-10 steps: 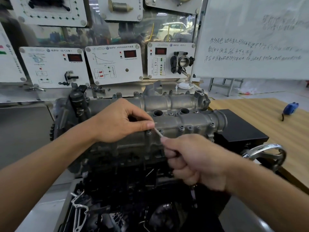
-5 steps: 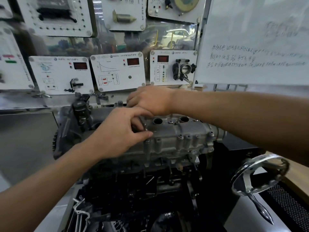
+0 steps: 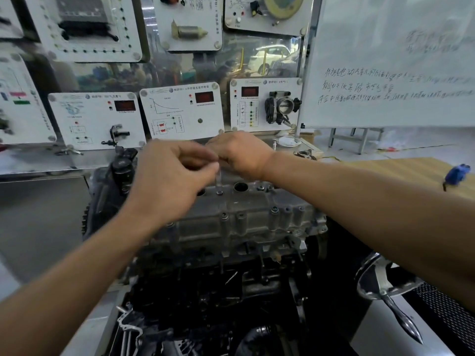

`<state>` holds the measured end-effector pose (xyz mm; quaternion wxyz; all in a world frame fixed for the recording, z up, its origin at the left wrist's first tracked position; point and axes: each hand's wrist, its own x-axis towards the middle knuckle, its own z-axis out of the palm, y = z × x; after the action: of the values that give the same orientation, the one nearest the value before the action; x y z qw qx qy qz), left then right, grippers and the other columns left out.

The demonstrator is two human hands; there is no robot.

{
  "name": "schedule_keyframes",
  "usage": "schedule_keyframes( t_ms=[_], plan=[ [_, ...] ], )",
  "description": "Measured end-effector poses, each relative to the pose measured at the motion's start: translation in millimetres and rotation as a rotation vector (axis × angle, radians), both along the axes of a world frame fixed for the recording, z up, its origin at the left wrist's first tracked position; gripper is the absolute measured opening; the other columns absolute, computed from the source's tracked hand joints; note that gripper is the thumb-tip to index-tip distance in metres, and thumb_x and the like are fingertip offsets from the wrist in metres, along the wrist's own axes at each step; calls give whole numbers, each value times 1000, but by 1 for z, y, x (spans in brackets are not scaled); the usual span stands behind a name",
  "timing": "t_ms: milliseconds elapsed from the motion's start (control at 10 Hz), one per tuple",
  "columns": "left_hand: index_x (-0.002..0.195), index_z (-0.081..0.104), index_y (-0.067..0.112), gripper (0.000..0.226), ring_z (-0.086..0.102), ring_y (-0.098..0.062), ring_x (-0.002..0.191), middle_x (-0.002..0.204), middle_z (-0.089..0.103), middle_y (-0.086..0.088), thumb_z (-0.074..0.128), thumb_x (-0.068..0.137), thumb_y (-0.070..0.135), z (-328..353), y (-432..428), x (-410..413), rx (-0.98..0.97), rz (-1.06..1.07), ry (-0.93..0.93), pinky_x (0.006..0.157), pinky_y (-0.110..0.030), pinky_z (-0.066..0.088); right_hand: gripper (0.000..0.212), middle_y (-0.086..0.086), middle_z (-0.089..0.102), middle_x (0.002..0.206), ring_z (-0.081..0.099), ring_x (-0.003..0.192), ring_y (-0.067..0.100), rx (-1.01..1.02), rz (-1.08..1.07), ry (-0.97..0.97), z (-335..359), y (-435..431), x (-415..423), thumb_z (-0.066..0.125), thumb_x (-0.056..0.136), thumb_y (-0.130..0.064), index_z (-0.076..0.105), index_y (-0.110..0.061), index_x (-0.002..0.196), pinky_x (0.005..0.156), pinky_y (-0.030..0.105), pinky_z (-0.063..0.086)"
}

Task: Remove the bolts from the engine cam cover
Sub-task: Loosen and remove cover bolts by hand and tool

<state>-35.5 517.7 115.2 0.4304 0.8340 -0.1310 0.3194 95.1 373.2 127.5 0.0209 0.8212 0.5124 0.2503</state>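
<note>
The grey aluminium cam cover [image 3: 244, 224] tops the engine in the middle of the view. My left hand [image 3: 172, 183] hovers over the cover's top, thumb and forefinger pinching a bolt [image 3: 218, 179] that stands upright and blurred just above its hole. Close behind it, my right hand [image 3: 241, 155] reaches across to the cover's far edge with its fingers curled down; what they hold is hidden. Several bolts [image 3: 225, 216] sit along the front row of the cover. An open round plug hole [image 3: 240, 187] lies just right of the lifted bolt.
A chrome hand wheel [image 3: 385, 281] juts out at the right of the engine stand. White training panels [image 3: 181, 111] and a whiteboard [image 3: 390, 62] stand right behind the engine. A blue object [image 3: 458, 173] lies on the wooden table [image 3: 401, 170] at the right.
My right hand went from the cover's front up over to its far edge. My left hand rose from the front row and now pinches a bolt over the top.
</note>
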Motion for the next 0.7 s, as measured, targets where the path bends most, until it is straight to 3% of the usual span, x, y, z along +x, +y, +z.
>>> schedule_keyframes(
  t_ms=[100, 200, 300, 400, 500, 600, 700],
  plan=[
    [101, 73, 31, 26, 64, 11, 58, 65, 72, 19, 80, 80, 18, 32, 5, 1, 206, -59, 58, 58, 1, 41, 31, 12, 69, 101, 62, 94, 30, 34, -48, -21, 17, -5, -2, 50, 101, -26, 67, -11, 122, 79, 43, 49],
    [116, 69, 27, 33, 60, 19, 64, 66, 72, 20, 77, 84, 23, 47, 4, 6, 392, -100, 62, 59, 3, 39, 27, 1, 68, 93, 62, 88, 24, -45, -150, -28, 38, -33, -19, 51, 100, -35, 69, -18, 110, 77, 39, 51],
    [110, 73, 27, 26, 59, 23, 76, 74, 62, 30, 74, 86, 18, 51, -4, 18, 512, -144, 25, 66, 5, 41, 29, -6, 56, 76, 56, 70, 16, -177, -378, -76, 36, -85, -58, 40, 102, -42, 61, -21, 100, 70, 31, 48],
    [106, 76, 24, 22, 60, 17, 73, 78, 65, 26, 71, 88, 13, 41, -23, 31, 654, -320, 2, 64, -1, 43, 31, -7, 55, 63, 53, 55, 11, 118, -543, 282, 4, -114, -116, 42, 102, -43, 53, -25, 80, 55, 29, 42],
    [105, 75, 24, 20, 65, 4, 78, 86, 72, 15, 68, 90, 13, 26, -43, 43, 785, -474, -15, 74, -12, 48, 42, -5, 41, 48, 35, 40, 10, 844, -446, 1553, -35, -98, -175, 45, 101, -47, 49, -21, 68, 40, 23, 24],
    [102, 74, 26, 19, 62, 0, 76, 88, 75, 12, 69, 89, 14, 12, -52, 52, 920, -501, -115, 70, -4, 43, 49, -6, 24, 47, 22, 39, 8, 1352, -139, 2204, -54, -55, -201, 39, 98, -52, 45, -22, 60, 36, 17, 14],
    [102, 75, 28, 22, 64, 1, 80, 88, 76, 12, 71, 87, 11, 1, -47, 53, 860, -505, -77, 70, -8, 45, 56, -3, 22, 47, 17, 37, 10, 1872, -33, 2179, -62, -8, -199, 37, 101, -54, 43, -20, 57, 35, 17, 11]
  ],
)
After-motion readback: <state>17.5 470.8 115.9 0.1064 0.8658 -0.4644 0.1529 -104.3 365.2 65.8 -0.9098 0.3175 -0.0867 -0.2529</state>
